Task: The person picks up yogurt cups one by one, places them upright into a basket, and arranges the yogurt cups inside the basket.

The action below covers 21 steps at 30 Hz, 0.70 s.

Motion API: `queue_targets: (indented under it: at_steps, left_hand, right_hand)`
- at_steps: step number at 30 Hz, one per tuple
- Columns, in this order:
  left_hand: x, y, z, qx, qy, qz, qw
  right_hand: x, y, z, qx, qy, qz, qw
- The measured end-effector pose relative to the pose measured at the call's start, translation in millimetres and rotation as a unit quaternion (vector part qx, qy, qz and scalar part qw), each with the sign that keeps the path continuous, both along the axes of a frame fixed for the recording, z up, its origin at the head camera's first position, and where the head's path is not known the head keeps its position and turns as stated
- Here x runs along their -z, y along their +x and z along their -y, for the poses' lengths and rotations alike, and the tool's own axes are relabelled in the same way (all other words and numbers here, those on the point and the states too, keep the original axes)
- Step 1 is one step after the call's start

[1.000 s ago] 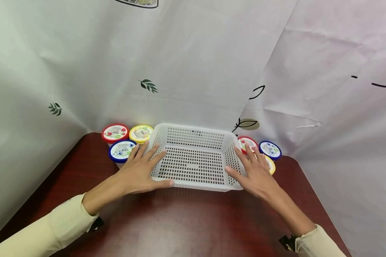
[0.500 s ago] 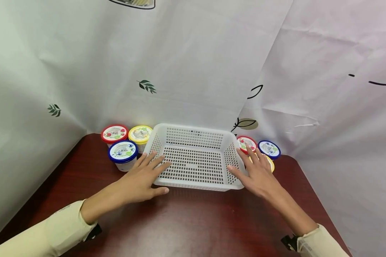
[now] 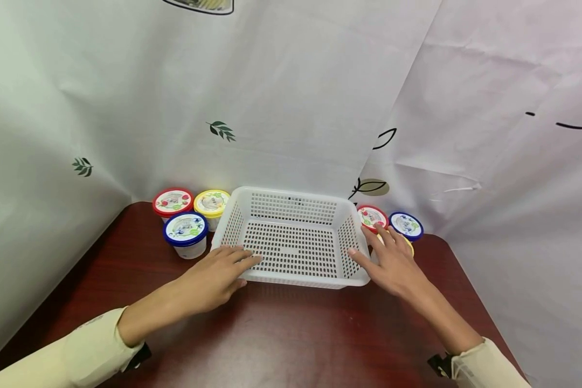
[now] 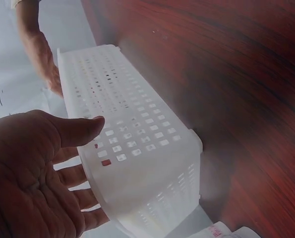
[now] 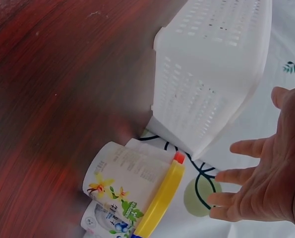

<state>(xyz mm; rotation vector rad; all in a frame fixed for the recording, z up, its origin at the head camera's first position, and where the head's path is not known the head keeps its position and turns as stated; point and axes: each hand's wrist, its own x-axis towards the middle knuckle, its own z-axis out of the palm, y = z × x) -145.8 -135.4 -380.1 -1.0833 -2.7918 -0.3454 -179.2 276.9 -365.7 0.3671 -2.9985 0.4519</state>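
Observation:
A white perforated plastic basket [image 3: 288,250] stands on the table with nothing in it. At its near left corner my left hand [image 3: 213,277] holds the rim, fingers over the inside and thumb [image 4: 83,131] against the outer wall. My right hand [image 3: 393,264] hovers by the basket's right end, fingers spread and apart from the wall in the right wrist view. Beneath and behind that hand stand lidded tubs: a red-lidded one [image 3: 372,217], a blue-lidded one [image 3: 406,225] and a yellow-lidded one [image 5: 130,181], partly hidden by the hand in the head view.
Left of the basket are a red-lidded tub [image 3: 173,202], a yellow-lidded tub [image 3: 212,203] and a blue-lidded tub [image 3: 186,231], close together. White printed cloth [image 3: 291,108] hangs right behind everything. The dark red wooden table [image 3: 291,334] extends toward me.
My left hand has come back toward me from above the left rim, and its spread fingers have drawn together at the near corner. The right hand has shifted slightly. Basket and tubs stay put.

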Motion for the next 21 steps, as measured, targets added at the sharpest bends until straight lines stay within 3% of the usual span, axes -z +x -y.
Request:
queue_targets:
  at_steps: [5,12,21]
  left_hand:
    - [-1.7,2.7,-0.4,0.015,0.001,-0.014,0.9998]
    - [-5.7,3.0,-3.2,0.001,-0.015,-0.011,0.9998]
    - [-7.8,1.6,-2.9,0.001,-0.01,-0.039,0.9992]
  right_hand:
    - [0.5,-0.1,-2.2,-0.001,0.003,-0.005,1.0]
    - [-0.5,-1.8,-6.9,-0.014,0.0,-0.014,1.0]
    - [-1.1,-4.3,-14.3,-0.028,-0.001,-0.013,1.0]
